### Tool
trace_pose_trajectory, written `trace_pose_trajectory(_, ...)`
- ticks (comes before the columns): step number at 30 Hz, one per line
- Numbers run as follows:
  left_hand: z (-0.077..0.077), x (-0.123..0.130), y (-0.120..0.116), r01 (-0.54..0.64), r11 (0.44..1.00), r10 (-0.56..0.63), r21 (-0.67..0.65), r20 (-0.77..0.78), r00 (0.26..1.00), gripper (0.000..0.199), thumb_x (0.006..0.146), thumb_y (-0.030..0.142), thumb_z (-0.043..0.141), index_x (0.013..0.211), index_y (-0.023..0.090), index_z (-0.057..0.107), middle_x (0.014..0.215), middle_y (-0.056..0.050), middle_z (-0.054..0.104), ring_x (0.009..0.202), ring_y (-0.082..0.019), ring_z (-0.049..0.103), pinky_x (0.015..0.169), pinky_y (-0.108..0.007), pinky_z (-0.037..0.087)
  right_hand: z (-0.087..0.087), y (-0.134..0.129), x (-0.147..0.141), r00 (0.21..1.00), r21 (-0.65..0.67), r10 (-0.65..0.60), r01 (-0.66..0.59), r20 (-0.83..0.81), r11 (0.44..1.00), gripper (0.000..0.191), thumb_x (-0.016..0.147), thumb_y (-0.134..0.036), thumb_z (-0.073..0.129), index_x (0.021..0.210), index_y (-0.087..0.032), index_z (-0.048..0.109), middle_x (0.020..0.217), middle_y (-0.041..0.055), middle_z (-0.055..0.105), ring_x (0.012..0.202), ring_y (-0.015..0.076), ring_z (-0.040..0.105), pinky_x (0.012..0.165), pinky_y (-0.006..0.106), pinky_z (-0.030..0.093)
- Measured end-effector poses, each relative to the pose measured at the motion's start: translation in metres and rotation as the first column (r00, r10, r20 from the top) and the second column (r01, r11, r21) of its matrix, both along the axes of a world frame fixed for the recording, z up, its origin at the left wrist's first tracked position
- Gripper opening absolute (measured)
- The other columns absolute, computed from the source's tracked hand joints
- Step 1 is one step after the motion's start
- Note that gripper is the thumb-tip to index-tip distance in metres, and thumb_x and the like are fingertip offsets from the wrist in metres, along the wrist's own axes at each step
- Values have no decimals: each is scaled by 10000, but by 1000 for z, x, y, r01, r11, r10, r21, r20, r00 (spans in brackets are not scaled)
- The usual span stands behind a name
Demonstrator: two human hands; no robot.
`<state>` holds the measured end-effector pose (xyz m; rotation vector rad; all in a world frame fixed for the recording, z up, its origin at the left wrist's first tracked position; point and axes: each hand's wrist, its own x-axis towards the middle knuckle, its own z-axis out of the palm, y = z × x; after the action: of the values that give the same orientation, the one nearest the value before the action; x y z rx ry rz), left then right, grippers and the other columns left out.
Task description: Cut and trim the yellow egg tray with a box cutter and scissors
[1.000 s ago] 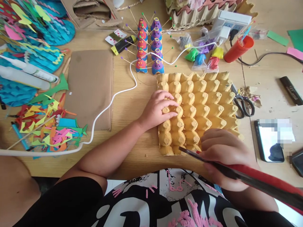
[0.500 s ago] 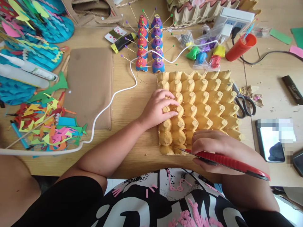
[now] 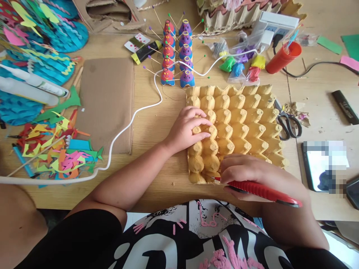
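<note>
A yellow egg tray (image 3: 243,131) lies upside down on the wooden table, its bumps facing up. My left hand (image 3: 189,129) rests on the tray's left part with its fingers spread and nothing held. My right hand (image 3: 249,173) is wrapped round a red utility knife (image 3: 263,189) over the tray's near edge. The knife's thin blade points left, its tip at the tray's lower left bumps. Some of the right hand's fingers are hidden beneath the handle.
Black scissors (image 3: 288,125) touch the tray's right side, near a phone (image 3: 322,168). Behind stand painted egg-cup figures (image 3: 186,59), clay bags (image 3: 238,69) and a red cup (image 3: 284,58). A white cable (image 3: 120,132), cardboard (image 3: 106,104) and paper scraps (image 3: 53,142) lie left.
My right hand has moved a little to the left with the knife, and the blade tip sits further left on the tray. My left hand has stayed in place.
</note>
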<state>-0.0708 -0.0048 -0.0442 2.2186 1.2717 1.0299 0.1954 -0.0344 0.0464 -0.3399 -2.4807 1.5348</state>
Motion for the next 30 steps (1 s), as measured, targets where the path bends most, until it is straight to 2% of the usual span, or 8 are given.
trace_pose_trajectory(4,0,0,1,-4,1000,4,-16,-8,1000,227,876,326,839,1095,274,809,1215,-63,690,1259,-281,581,1188,-497,430,2,5,2,999,4,25,-24,-48,1000,153,972,-167,686,1114,-220,701,963,31,668,865,127,628,789,255,465)
trace_pose_trajectory(8,-1,-1,1,4,1000,-4,1,-7,1000,227,890,348,831,1102,270,809,1214,-64,689,1256,-277,579,1185,-485,433,3,6,3,990,17,-45,48,-133,999,153,956,-157,715,1099,-211,708,902,15,618,825,120,607,783,245,469)
trace_pose_trajectory(16,-2,0,1,-5,1000,5,-15,-9,1000,227,879,326,837,1098,271,808,1218,-64,687,1272,-282,571,1190,-493,430,-5,8,2,999,-31,36,-37,-21,999,159,986,-212,682,1142,-221,709,969,37,664,886,136,630,824,265,473)
trace_pose_trajectory(25,-3,-1,1,12,999,-13,46,14,1000,227,890,336,836,1101,255,809,1201,-67,687,1245,-272,584,1176,-472,444,8,5,1,983,31,-86,93,-160,995,156,950,-99,690,1062,-205,713,884,22,630,823,126,605,766,247,477)
trace_pose_trajectory(28,-4,-1,1,11,999,-12,49,12,1000,229,889,332,839,1103,256,809,1201,-65,686,1247,-270,584,1174,-467,448,6,5,-1,989,24,-58,62,-133,998,134,963,-123,686,1069,-195,721,890,22,634,821,123,605,768,247,477)
trace_pose_trajectory(30,-4,-1,1,6,999,-6,37,5,1000,229,886,333,841,1102,264,809,1204,-61,687,1252,-271,580,1180,-471,444,5,5,-1,998,18,-15,16,-57,1000,127,991,-149,660,1087,-199,725,918,28,651,843,125,612,780,249,475)
